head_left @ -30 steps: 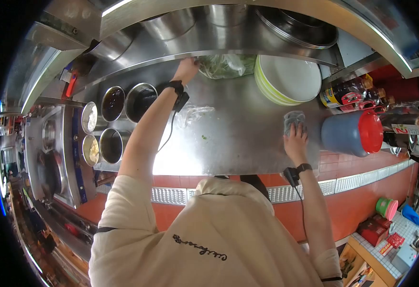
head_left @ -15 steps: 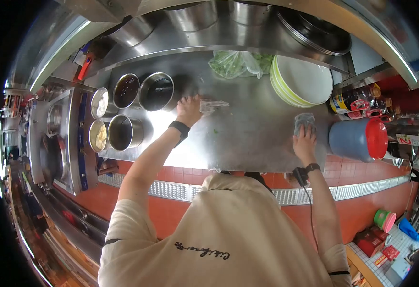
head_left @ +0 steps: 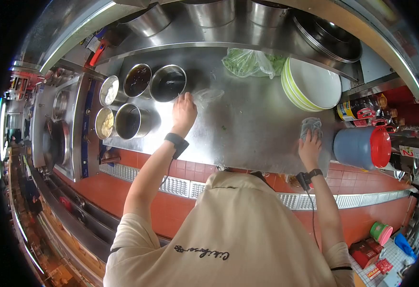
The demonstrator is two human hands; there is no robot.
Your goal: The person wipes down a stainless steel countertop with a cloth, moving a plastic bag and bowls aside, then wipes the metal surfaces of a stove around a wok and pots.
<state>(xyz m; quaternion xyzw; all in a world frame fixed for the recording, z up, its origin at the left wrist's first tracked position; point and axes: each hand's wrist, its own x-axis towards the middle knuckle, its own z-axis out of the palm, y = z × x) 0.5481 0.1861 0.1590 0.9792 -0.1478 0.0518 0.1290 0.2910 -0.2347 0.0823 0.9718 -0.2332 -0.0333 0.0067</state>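
Note:
My left hand (head_left: pixel 184 115) is beside the lower right rim of a steel pot of dark liquid (head_left: pixel 168 83). Its fingers are drawn together, and what they pinch, if anything, is hidden. Just right of them lies a crumpled clear plastic piece (head_left: pixel 209 96). My right hand (head_left: pixel 310 150) has its fingers spread on a bunched grey cloth (head_left: pixel 311 126), pressed on the steel table (head_left: pixel 252 129) near its right end.
More steel pots (head_left: pixel 132 121) and two small tubs (head_left: pixel 105 123) stand at the left. Bagged greens (head_left: pixel 248 63) and stacked green-rimmed bowls (head_left: pixel 312 83) sit at the back. A blue container with a red lid (head_left: pixel 355 147) is at the right.
The view has shifted slightly. My left hand has moved left toward the pot and its fingers have come together; the plastic piece has also moved left. My right hand stays on the cloth.

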